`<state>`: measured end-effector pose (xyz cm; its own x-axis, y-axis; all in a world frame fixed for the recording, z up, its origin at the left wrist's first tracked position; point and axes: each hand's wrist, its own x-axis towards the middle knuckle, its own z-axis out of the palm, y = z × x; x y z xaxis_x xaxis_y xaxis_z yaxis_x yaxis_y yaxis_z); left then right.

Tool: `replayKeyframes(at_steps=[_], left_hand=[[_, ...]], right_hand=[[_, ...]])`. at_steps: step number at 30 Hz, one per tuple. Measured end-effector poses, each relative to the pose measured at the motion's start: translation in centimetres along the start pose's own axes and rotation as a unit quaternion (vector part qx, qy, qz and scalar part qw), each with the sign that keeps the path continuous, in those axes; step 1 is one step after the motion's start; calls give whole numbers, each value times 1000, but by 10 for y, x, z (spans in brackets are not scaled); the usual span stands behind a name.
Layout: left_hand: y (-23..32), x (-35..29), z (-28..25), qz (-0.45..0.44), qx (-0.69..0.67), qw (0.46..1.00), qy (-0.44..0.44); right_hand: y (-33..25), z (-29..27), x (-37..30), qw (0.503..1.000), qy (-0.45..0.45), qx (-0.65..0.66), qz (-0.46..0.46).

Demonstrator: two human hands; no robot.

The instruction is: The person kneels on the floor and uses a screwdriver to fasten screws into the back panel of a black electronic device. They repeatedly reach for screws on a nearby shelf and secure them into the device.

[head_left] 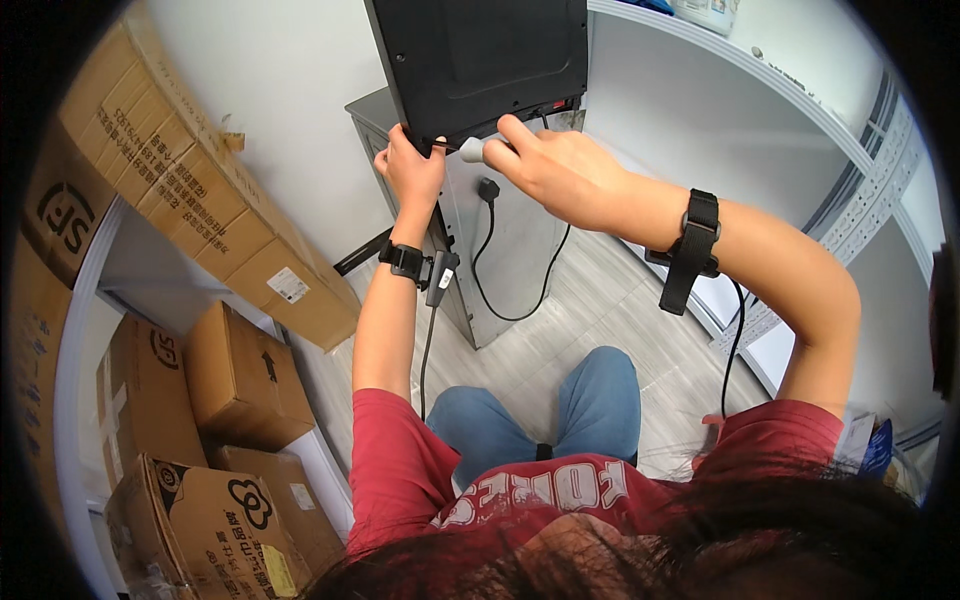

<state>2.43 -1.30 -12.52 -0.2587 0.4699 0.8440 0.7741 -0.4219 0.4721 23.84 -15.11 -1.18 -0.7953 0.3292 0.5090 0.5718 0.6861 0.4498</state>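
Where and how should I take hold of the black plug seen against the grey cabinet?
Probably pinch the black plug by its thick body, coming from the right, since the left hand and forearm crowd its left. Set thumb and fingers on opposite sides, clear of the thin cord leaving its lower end. Whether its prongs sit in anything cannot be seen.

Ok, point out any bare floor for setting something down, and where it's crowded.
Bare floor lies between the knees, cord and right shelf. Crowded: boxes at left, and the lower edge of the device, with left hand, right hand and tool.
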Motion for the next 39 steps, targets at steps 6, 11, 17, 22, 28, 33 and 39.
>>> replayKeyframes(at_steps=[6, 11, 17, 22, 28, 33, 39], left_hand=[[1, -1, 0, 6, -7, 1000, 3], [2, 1, -1, 2, -9, 1000, -3], [4, -1, -2, 3, 4, 1000, -1], [3, -1, -2, 2, 5, 1000, 2], [3, -1, -1, -14, 13, 1000, -10], [1, -1, -2, -3, -3, 1000, -4], [2, -1, 0, -2, -5, 1000, 3]], right_hand=[[5, 0, 4, 994, 49, -55, 86], [10, -5, 8, 989, 26, 10, 146], [9, -8, 7, 978, -26, 59, 196], [10, -21, 5, 984, -46, 95, 146], [15, -15, 6, 997, 19, 1, 70], [7, -17, 7, 990, 21, -2, 141], [9, -29, 9, 973, -90, 85, 196]])
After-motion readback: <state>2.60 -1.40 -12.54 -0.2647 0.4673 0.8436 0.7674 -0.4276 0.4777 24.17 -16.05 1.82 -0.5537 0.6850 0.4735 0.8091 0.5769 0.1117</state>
